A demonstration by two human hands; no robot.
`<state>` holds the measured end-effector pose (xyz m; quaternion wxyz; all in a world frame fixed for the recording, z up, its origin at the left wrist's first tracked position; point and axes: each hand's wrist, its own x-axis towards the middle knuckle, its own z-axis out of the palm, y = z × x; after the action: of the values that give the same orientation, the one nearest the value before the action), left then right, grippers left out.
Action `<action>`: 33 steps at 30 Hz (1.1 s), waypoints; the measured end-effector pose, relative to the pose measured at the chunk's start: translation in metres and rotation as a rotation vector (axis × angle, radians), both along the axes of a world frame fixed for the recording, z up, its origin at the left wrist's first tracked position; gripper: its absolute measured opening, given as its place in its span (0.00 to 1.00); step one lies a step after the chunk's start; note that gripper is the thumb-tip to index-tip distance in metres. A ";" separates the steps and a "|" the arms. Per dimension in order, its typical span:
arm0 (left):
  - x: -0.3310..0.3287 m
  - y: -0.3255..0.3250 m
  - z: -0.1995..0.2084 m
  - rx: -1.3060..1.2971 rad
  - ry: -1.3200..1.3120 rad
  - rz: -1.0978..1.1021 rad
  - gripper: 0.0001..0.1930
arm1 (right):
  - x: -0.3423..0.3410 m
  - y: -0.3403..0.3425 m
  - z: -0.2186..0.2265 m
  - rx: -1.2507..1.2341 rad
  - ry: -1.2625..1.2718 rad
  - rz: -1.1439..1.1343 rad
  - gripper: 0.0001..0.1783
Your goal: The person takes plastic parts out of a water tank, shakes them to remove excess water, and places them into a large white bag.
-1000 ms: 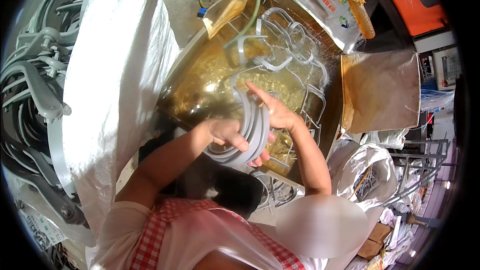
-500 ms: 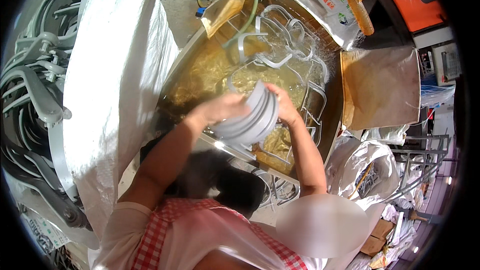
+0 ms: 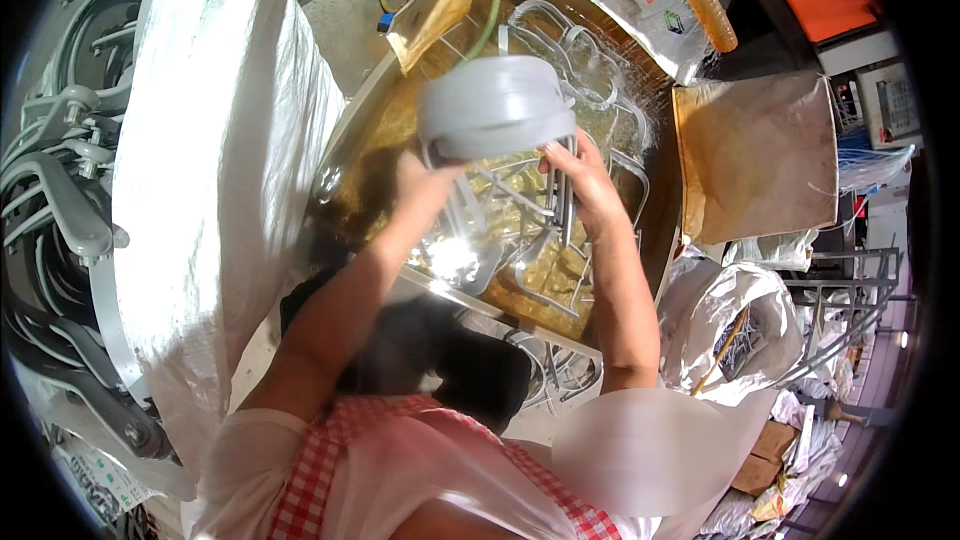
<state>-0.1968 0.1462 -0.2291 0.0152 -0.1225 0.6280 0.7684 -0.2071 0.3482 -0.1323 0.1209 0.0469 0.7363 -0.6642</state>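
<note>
Both my hands grip a stack of grey curved metal brackets (image 3: 498,105), nested together and smeared by motion. My left hand (image 3: 425,180) is closed around its lower left side, the fingers partly hidden. At the lower right side my right hand (image 3: 585,180) is closed, thumb inward. The stack is held above a metal tank (image 3: 345,130) of yellowish, rippling water, with its legs hanging toward me. Several similar grey bent pieces (image 3: 548,15) lie in the tank's far right part, and others show along its right side.
A tall white woven sack (image 3: 225,190) stands left of the tank, with many grey metal arms (image 3: 70,210) beyond it. A green hose (image 3: 492,15) runs into the tank. A stained board (image 3: 760,160) and an open white bag (image 3: 685,325) of metal pieces are at right.
The stack of brackets has been turned and moved away from me, its broad curved face now far side up. Both hands have shifted to its lower ends.
</note>
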 end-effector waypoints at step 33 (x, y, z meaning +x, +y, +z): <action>0.011 0.007 0.019 0.701 -0.735 -0.076 0.15 | 0.010 0.013 -0.023 -0.243 -0.141 0.259 0.48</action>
<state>-0.1859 0.1534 -0.2097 0.3033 -0.3492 0.2895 0.8380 -0.1970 0.3614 -0.1557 0.2613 -0.0169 0.6403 -0.7221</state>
